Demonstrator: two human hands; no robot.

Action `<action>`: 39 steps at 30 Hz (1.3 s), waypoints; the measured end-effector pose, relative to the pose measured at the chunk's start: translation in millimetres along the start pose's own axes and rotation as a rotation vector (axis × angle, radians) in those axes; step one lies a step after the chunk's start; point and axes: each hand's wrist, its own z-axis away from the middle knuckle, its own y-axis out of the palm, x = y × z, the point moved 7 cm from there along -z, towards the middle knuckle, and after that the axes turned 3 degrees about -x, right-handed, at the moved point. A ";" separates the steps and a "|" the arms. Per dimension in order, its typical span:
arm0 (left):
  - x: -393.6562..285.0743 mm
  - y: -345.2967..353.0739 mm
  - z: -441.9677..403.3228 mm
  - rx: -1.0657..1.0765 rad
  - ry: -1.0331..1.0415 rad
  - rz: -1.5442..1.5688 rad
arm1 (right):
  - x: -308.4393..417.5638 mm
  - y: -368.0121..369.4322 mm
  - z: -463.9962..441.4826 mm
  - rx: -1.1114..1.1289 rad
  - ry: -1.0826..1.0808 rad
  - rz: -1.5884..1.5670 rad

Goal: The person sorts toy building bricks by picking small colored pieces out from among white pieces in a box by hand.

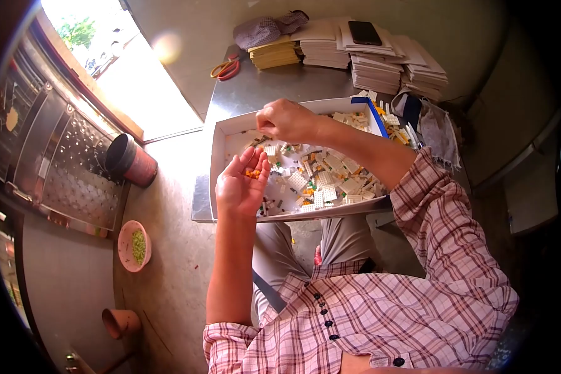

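Observation:
My left hand (244,179) is palm up and cupped over the near left part of a white box (217,163). Several small orange toy bricks (253,174) lie in its palm. Above and to the right, my right hand (285,119) hangs over the far left part of the box. Its fingers are bent and pressed together, pointing down; whatever is between the fingertips is too small or hidden to name. Loose toy bricks (321,181), mostly white with some grey, green and orange ones, are scattered inside the box below both hands.
The box rests on a metal table (230,93). Stacks of envelopes (375,71), a phone (364,33), scissors (225,68) and a folded cloth (269,31) are at its back. More bricks lie past the blue edge (375,115). A pink bowl (126,249) and a bucket (131,161) stand at left.

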 end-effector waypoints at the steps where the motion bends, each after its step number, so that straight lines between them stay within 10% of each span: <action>1: -0.6 -2.3 -0.7 0.002 0.006 0.004 | -5.2 2.1 0.3 -0.030 -0.026 0.132; 17: -16.4 -12.2 3.6 -0.194 0.227 -0.029 | -16.2 22.0 2.8 0.015 0.008 0.424; 27: -6.5 -5.4 -3.1 -0.049 0.090 0.044 | 40.8 -2.8 1.2 -0.041 -0.099 -0.237; 39: -17.9 -13.6 -0.4 -0.082 0.223 0.090 | -4.9 10.8 13.9 0.253 0.018 0.443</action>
